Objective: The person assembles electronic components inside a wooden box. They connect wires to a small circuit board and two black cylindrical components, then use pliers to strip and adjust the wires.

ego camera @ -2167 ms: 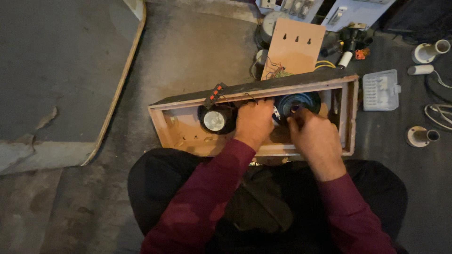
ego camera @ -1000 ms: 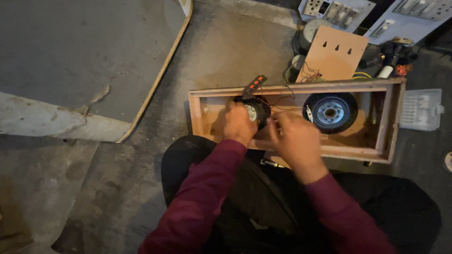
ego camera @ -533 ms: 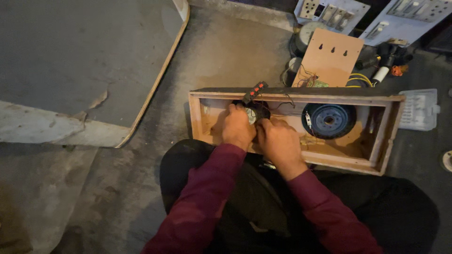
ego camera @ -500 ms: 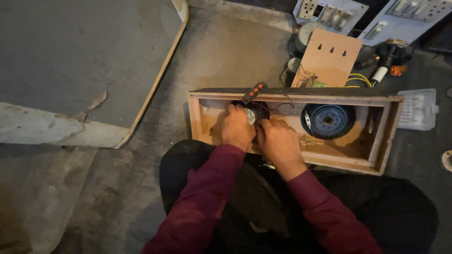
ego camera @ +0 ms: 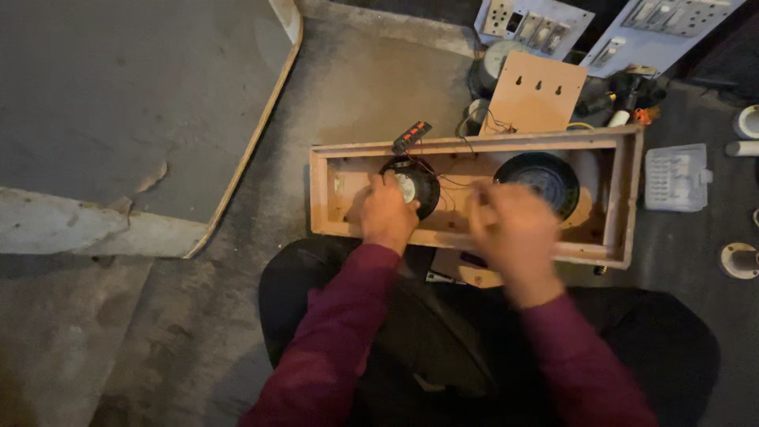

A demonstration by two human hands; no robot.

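Note:
An open wooden speaker box (ego camera: 474,145) lies on the floor in front of my knees. Inside it sit a small round speaker (ego camera: 415,187) on the left and a larger dark speaker (ego camera: 545,178) on the right, joined by thin wires. My left hand (ego camera: 385,213) rests against the left side of the small speaker, fingers curled on its rim. My right hand (ego camera: 514,233) is blurred with motion over the box's middle, between the two speakers; whether it holds anything is not visible.
A terminal strip with red buttons (ego camera: 412,136) lies on the box's far wall. Behind stand a cardboard panel (ego camera: 534,99), white switch plates (ego camera: 538,28) and tools. A clear plastic parts case (ego camera: 674,177) lies right. A raised concrete slab (ego camera: 134,119) fills the left.
My right hand has pulled away from the small speaker and swung right toward the box's middle. My left hand stays at the small speaker. The camera has shifted slightly.

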